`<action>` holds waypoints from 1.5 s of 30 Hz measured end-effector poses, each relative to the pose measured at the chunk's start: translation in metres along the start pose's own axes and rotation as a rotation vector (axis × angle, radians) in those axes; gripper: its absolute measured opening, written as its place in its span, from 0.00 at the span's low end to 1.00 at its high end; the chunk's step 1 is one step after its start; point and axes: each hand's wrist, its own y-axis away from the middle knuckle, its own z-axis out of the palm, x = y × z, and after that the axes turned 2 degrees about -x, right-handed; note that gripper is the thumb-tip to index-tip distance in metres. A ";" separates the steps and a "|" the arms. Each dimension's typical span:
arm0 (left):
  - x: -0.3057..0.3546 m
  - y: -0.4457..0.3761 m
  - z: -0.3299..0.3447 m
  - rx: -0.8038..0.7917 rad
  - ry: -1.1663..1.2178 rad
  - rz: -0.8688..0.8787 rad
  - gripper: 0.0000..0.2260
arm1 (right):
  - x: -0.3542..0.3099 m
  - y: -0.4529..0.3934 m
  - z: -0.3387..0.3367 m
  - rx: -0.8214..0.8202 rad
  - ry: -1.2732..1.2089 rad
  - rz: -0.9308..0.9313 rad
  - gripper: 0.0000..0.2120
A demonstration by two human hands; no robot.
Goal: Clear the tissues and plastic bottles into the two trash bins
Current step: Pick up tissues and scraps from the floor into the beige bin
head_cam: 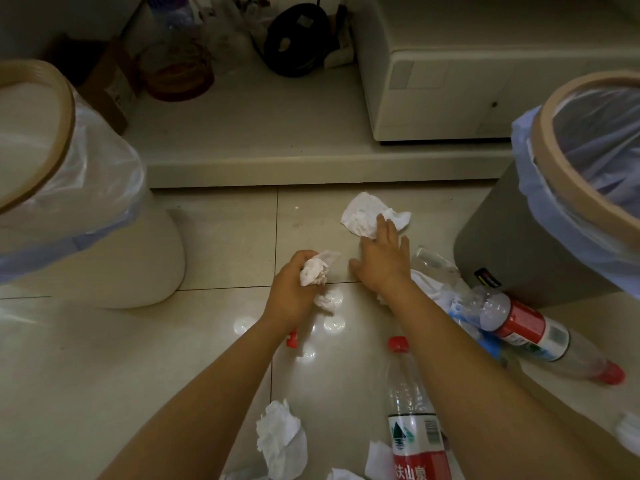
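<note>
Pale floor tiles (214, 237) carry the litter, with a raised step along their far edge, a white bin (86, 237) at the left and a grey bin (519, 244) at the right, both lined with bags. Left hand (294, 289) is curled tight round a crumpled tissue (313, 271), so it is already loaded. Right hand (382, 258) reaches forward with fingers straight, fingertips resting on the near edge of a larger tissue (367, 213) that lies just beyond it, toward the step and nearer the grey bin. That tissue is a loose wad with no clear long axis, so the right hand, plainly the nearer one, need only close its fingers to gather it. More tissues (280, 441) and red-labelled bottles (415, 427) lie nearer the person, the bottles pointing roughly away or slantwise toward the grey bin.
</note>
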 end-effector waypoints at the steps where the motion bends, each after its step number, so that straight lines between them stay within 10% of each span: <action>1: 0.000 0.000 0.003 -0.002 -0.004 -0.008 0.16 | 0.001 -0.001 0.002 -0.037 -0.013 0.023 0.27; 5: -0.002 0.002 0.006 -0.021 -0.019 -0.018 0.16 | 0.000 0.002 0.002 -0.051 -0.031 0.035 0.31; 12: 0.006 0.012 0.003 0.015 -0.013 -0.018 0.13 | 0.012 0.037 -0.004 0.389 -0.070 -0.112 0.18; 27: 0.026 0.055 -0.018 0.004 -0.089 -0.002 0.15 | 0.005 0.107 -0.002 -0.099 0.163 -0.176 0.15; 45: 0.121 0.117 -0.217 0.325 -0.108 0.164 0.15 | -0.168 0.152 -0.154 0.478 -0.736 -0.511 0.06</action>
